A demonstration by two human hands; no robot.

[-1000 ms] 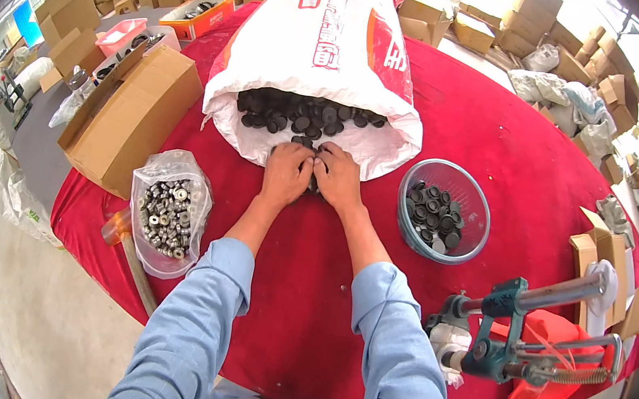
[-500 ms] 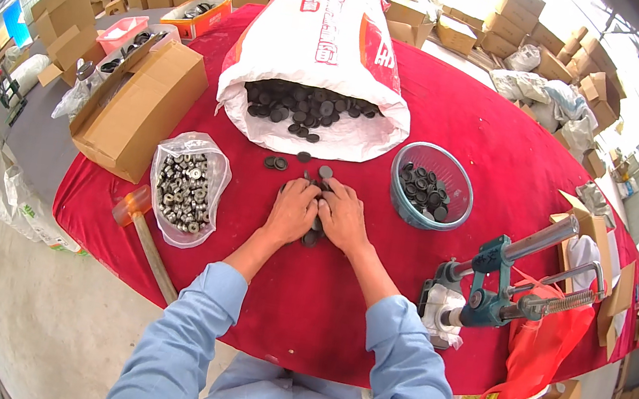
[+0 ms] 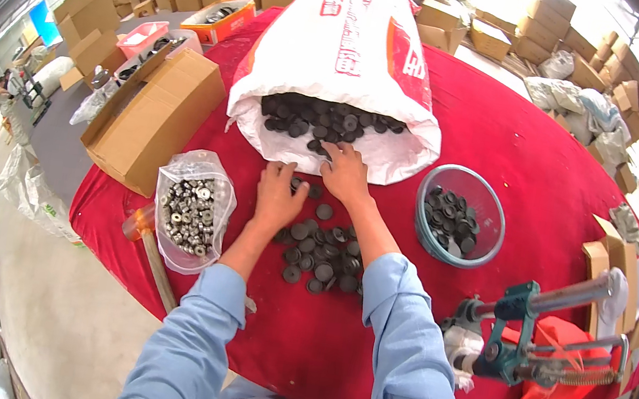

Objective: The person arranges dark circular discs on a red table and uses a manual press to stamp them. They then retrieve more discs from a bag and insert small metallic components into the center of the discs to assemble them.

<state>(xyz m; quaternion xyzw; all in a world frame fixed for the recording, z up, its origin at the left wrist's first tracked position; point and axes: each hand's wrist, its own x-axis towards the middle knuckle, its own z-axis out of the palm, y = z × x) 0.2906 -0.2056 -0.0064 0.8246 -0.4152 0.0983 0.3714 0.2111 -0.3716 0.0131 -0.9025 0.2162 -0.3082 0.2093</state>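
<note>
Hands, two, bare, in rolled blue sleeves. Left hand [image 3: 279, 198]: fingers loosely parted, thumb standing off to the side, beside a few loose discs on the cloth. Right hand [image 3: 349, 175]: fingers partly spread at the lower lip of the sack, index finger reaching toward discs there; whether a disc is pinched cannot be told.

Black discs [image 3: 320, 253], three lots. First lot: loose heap on the table between the forearms, two dozen or more, overlapping, exact count not possible, with a few strays nearer the hands. Second lot: many, inside the mouth of the sack. Third lot: a few dozen visible in the basin. Appearance: small, round, flat, matte, black to dark grey; some show a rim or a small central mark.

Sack [image 3: 351, 32], one: white with red panels, lying on its side, mouth open toward the person. Basin [image 3: 500, 225], one: round, grey-blue, see-through, right of the sack mouth. Clear plastic container [image 3: 230, 187], one, holding many shiny metal parts [image 3: 191, 214]. Mallet [image 3: 159, 268], one, wooden handle, orange head. Bench press [image 3: 493, 353], one, green and silver. Red cloth [image 3: 290, 350], one, under all of these.
</note>
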